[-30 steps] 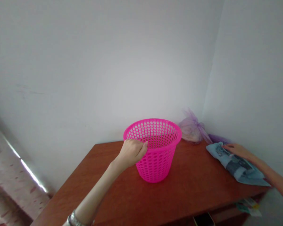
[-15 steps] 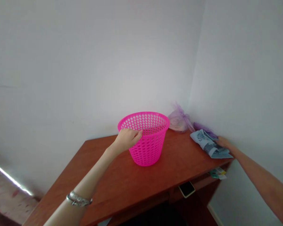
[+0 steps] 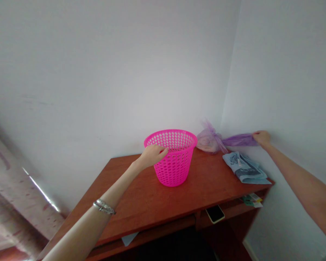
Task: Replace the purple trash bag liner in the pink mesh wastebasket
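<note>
Pink basket (image 3: 176, 167) on brown desk (image 3: 163, 206), hands (image 3: 153, 155) grasping it and purple plastic (image 3: 239, 140), pale walls (image 3: 152, 65)

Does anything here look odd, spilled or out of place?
Nothing looks spilled or broken. Slightly odd: beneath the tabletop, a phone seems to jut over the front edge of the shelf, and some small packets poke out farther right, so they look loosely stowed.

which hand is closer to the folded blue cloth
Right. The right hand is raised just beyond the folded blue cloth, gripping purple plastic; the left hand is farther off, gripping the pink basket.
</note>
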A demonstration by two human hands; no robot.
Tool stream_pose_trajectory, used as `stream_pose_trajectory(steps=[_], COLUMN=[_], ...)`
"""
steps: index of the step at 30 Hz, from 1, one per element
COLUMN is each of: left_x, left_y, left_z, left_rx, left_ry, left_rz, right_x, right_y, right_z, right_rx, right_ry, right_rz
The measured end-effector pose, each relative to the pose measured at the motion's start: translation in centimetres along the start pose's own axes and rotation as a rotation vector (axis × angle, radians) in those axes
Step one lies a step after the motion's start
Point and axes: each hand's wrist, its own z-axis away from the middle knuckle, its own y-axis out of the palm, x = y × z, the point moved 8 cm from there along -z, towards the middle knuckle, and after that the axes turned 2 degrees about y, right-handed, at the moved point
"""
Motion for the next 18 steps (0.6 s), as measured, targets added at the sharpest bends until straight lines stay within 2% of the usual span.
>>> stream_pose_trajectory(steps=[2,3,7,9,11,13,15,17,18], left_x=[-0.3,-0.5,-0.8,-1.1,-2.2,-4.8,-9.1,-14.5,-17.2], left_y=[-0.3,-0.5,-1.9,-3.6,-6.1,-9.3,-12.8,-15.6,-16.3], left_z=[0.0,0.1,0.1,0.2,0.7,1.7,3.2,5.0,5.8], left_rx=[-0.03,-0.043,-0.114,-0.195,-0.305,-0.434,-0.555,-0.613,-0.58], left_ry=[0.033,0.049,0.089,0.07,0.04,0.049,0.153,0.375,0.51], left_rz=[0.032,0.053,0.193,0.266,0.321,0.357,0.368,0.342,0.322], right_x=[1.9,3.5,11.9,15.7,19.9,23.6,26.8,29.3,30.3], right_y=[-2.2,-3.4,-9.2,-11.4,-12.6,-13.6,-14.5,-15.1,-15.3], right_z=[-0.3,-0.3,1.7,4.1,7.8,12.5,17.5,21.9,23.7], right_rx=[-0.038,-0.052,-0.119,-0.07,0.074,0.194,0.263,0.322,0.356], right_ry=[0.019,-0.016,-0.311,-0.406,-0.571,-0.721,-0.859,-0.966,-1.009], right_rz=[-0.049,-0.073,-0.161,-0.176,-0.195,-0.259,-0.33,-0.388,-0.412])
